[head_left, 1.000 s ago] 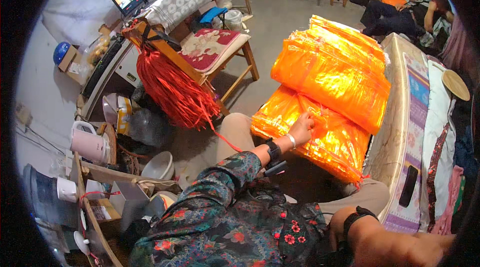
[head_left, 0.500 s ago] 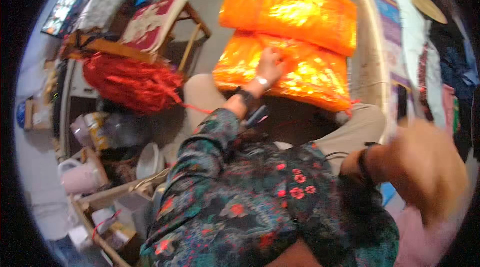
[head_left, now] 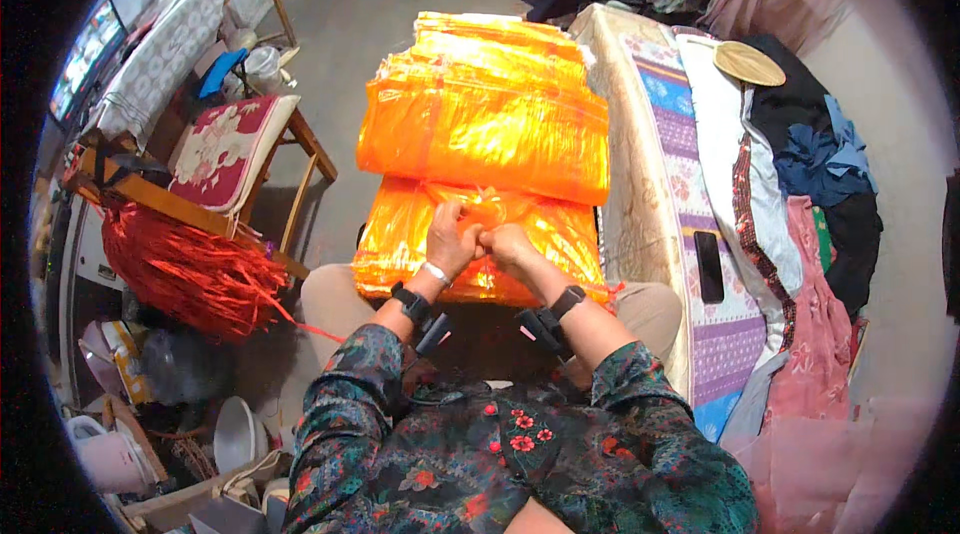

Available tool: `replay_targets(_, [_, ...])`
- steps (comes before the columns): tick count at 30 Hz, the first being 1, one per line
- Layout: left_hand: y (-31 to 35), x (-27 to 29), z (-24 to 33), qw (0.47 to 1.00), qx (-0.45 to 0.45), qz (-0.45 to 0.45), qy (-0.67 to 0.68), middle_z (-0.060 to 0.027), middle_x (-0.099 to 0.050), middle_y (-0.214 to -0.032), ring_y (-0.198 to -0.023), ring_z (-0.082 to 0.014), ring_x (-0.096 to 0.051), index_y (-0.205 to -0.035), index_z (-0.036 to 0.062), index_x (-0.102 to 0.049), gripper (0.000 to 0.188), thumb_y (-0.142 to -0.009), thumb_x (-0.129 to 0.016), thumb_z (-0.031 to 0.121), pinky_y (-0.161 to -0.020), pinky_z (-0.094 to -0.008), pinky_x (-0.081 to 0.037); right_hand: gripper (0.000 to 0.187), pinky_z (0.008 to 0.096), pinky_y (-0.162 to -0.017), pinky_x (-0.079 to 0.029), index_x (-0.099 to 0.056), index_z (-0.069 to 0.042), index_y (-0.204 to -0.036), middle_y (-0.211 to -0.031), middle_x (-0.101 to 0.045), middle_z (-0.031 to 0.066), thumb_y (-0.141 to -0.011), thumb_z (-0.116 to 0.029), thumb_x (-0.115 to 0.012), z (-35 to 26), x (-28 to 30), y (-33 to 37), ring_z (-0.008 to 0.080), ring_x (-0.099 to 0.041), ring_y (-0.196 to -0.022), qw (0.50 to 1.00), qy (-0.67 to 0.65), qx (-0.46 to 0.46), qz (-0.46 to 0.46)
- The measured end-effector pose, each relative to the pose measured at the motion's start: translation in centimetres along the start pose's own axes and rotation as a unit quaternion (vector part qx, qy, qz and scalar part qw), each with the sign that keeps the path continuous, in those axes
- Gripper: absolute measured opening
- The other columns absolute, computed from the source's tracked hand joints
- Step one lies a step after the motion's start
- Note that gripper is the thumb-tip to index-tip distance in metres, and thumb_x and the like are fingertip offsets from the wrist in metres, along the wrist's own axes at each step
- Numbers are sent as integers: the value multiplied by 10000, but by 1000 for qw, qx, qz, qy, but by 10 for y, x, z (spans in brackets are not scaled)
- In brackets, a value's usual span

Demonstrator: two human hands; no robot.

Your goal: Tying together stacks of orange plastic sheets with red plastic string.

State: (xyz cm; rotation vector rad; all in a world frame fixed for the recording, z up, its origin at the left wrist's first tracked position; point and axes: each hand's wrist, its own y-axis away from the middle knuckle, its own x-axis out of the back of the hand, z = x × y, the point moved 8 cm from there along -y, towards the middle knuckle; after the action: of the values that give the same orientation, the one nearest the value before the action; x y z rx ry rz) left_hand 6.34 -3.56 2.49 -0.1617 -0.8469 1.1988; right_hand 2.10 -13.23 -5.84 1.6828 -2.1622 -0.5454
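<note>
While seated, supports the near orange bundle (head_left: 400,254) across both knees, directly ahead of the torso. Places the left hand (head_left: 452,242) and the right hand (head_left: 512,246) side by side, touching, at the middle of the bundle's far long edge. Closes both hands narrow, fingertips pinched on the gathered orange tie (head_left: 487,206) at that edge; cannot tell how much of the tie sits inside either fist.

Runs the bundle's long axis left to right, square to the forearms. Puts the tie just beyond the knuckles, on the midline, equally near to both hands; neither favoured by reach. Converges both forearms from the lower edge to 1 point, each wrist banded with a dark strap.

Butts the far orange stack (head_left: 485,124) against the near bundle, just beyond the tie, on the same left-to-right axis, larger, in at least 2 layers. Leaves the red bunch of strips (head_left: 190,274) well apart on the left-hand side, hanging from a wooden frame (head_left: 150,196), with 1 red strand trailing toward the left knee. Flanks the right knee with the mattress (head_left: 650,194), long axis running away from the body; carries 1 dark phone (head_left: 708,266) and, farther off, 1 round fan (head_left: 748,62).
</note>
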Motion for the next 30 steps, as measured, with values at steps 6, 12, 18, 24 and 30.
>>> replay_targets(6, [-24,-12,-20,1000,13,5,19,-158,-459,-695,-643,-309,-497,-729,11,-471,82,-676,-533,21,-527,-356,-384,177,247,-350,-225,-457,-119,-614,-473,-385,-21,-789,-138,-432,1,-11,-3,88,-295,-372,993,-68,-50,-88])
replay_targets(12, [-6,-13,-39,997,60,-15,41,-147,-476,-677,-658,-340,-488,-688,21,-449,136,-653,-580,31,-560,-392,-389,207,265,-498,-398,-526,-35,-658,-594,-498,24,-809,-148,-440,45,17,141,121,-467,-532,937,197,87,-274])
replay_targets(18, [-12,-14,-21,992,-6,-97,84,-144,-529,-776,-773,-313,-508,-826,24,-495,223,-667,-585,153,-700,-388,-402,72,324,-691,-417,-568,-46,-750,-735,-578,107,-778,-66,-505,44,35,206,235,-545,-748,894,339,170,-237])
replay_targets(24, [-34,-69,-20,964,59,-256,-31,-139,-569,-818,-770,-322,-549,-888,55,-564,291,-654,-605,223,-655,-406,-435,68,305,-789,-401,-584,-69,-819,-783,-596,77,-806,-93,-522,-72,47,154,220,-525,-886,773,379,483,160])
replay_targets(30, [-17,-82,-21,933,-40,-336,-122,-138,-583,-804,-766,-313,-553,-758,96,-628,122,-662,-574,149,-637,-402,-442,102,278,-539,-366,-533,-102,-889,-516,-324,-34,-871,-163,-454,-90,39,186,92,-306,-443,823,-449,309,-157])
